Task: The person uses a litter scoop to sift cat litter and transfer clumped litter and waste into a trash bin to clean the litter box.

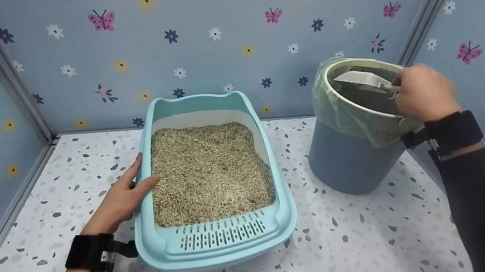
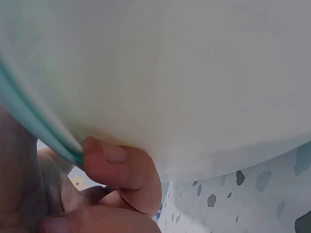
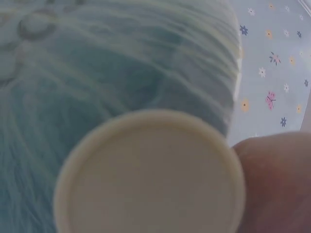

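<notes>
The work in hand appears to be part-way through a scooping round, with the litter scoop (image 1: 362,79) at the bin end of it. The right hand (image 1: 425,92) is clamped on the scoop's handle and holds its slotted head over the mouth of the blue-grey waste bin (image 1: 353,162), which stands near the back right corner of the bench (image 1: 347,246). No load shows plainly on the scoop, so I cannot tell whether it has been emptied; what lies deep in the bin is too dark to make out. The translucent liner (image 1: 341,113) is in place, folded out over the bin's cream rim. The right wrist view shows mostly a blurred round cream knob (image 3: 150,184) in front of the liner.

The litter box (image 1: 222,256) sits left of the bench's middle, its far end towards the back edge. The left hand (image 1: 123,198) grips its left rim, thumb on top and fingers curled below, well apart from the right hand. Inside, the litter (image 1: 209,170) forms a broad bed, paler towards the near right, with no distinct clump readable on top. The perforated ledge (image 1: 221,234) at the near end looks free of heaped litter. Whether more needs lifting out is not shown; the scoop is not yet set down.
</notes>
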Available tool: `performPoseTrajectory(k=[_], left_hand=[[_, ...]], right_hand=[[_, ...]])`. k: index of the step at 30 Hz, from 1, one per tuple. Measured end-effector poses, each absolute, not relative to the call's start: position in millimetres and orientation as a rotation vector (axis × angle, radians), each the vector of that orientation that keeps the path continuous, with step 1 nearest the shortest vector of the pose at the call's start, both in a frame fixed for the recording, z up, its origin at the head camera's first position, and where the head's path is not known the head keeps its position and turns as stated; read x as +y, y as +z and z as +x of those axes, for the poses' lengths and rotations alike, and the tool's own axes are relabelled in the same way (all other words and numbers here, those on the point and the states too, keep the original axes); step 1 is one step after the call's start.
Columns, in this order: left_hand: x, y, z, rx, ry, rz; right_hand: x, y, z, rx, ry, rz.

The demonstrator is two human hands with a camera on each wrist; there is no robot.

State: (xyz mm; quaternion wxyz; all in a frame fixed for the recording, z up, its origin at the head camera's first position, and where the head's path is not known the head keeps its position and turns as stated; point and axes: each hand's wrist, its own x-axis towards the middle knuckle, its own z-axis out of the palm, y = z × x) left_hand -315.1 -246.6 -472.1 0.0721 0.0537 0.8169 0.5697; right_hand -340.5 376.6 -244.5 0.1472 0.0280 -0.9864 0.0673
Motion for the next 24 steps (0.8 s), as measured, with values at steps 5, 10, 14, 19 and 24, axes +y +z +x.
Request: performPoseTrajectory(k=[5,10,14,19,24], left_hand=[[-246,-472,-315,2.456,1.718,0.171],[-246,-472,-315,2.462,1.714,0.171],[-247,-471,-316,2.475,1.698,0.163],[-247,-472,-316,2.446,1.711,0.168],[-247,-474,-317,2.424,1.732,0.179]], right_hand=[[377,-244,-341,-2.823,0.197,0.078],[373,-241,-337,-2.817,0.217,0.032],[363,-237,-328,-2.782,0.298,0.006],[338,-232,-315,-2.709,0.412,0.068],[308,-234,-305,-2.688,0.478,0.132]])
